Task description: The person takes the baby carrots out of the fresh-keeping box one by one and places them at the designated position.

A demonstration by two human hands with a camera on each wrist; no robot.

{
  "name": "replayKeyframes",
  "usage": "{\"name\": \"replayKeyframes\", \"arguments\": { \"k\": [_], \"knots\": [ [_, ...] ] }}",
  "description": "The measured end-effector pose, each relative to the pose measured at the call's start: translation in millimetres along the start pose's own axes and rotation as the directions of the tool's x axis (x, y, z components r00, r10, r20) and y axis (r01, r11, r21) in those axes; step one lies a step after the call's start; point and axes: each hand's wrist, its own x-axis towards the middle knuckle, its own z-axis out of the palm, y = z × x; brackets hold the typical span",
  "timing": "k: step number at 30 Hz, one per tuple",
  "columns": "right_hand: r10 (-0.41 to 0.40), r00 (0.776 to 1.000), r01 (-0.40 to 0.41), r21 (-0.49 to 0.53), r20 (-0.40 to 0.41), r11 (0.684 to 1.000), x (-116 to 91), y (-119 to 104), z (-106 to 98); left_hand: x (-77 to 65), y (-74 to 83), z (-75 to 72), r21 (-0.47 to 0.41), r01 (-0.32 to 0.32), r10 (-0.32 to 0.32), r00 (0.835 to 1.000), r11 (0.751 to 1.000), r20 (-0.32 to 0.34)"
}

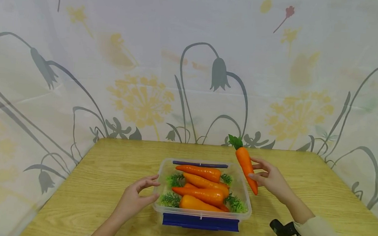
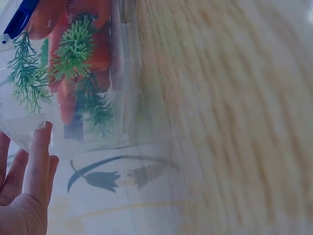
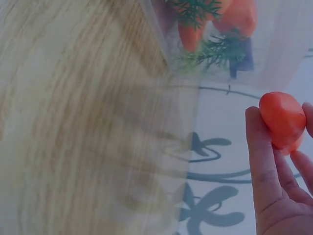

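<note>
A clear plastic box (image 1: 248, 204) with blue latches holds several orange carrots (image 1: 200, 195) with green feathery tops. My right hand (image 1: 271, 180) pinches another carrot (image 1: 246, 166) between thumb and fingers, just off the box's right rim. That carrot is tilted, its leafy green top up and to the left and its tip low to the right. In the right wrist view its rounded orange end (image 3: 282, 115) shows between the fingers. At the box's left side, my left hand (image 1: 135, 197) has its fingers spread and loosely bent, fingertips (image 2: 45, 128) right at the rim.
The box stands on a wood-grain table (image 1: 107, 174). A flower-printed cloth (image 1: 140, 57) hangs behind the table and along its sides. Below my right forearm a black wrist mount (image 1: 283, 229) sticks out from the sleeve.
</note>
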Motion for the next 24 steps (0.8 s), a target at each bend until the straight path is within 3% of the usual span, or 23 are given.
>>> {"name": "replayKeyframes", "arguments": {
  "k": [6,12,24],
  "knots": [
    [0.08,0.995,-0.075,0.085,-0.051,0.994,1,12,3,-0.6,1.0,-0.3,-0.004,-0.001,0.001,1.0,1.0,-0.001],
    [0.19,0.979,-0.174,0.188,-0.069,0.967,4,21,8,-0.7,1.3,0.0,-0.002,0.006,-0.006,1.0,1.0,-0.005],
    [0.294,0.955,-0.293,0.206,0.025,0.934,5,39,8,0.1,-0.7,0.9,-0.003,0.008,-0.008,1.0,1.0,-0.008]
  ]
}}
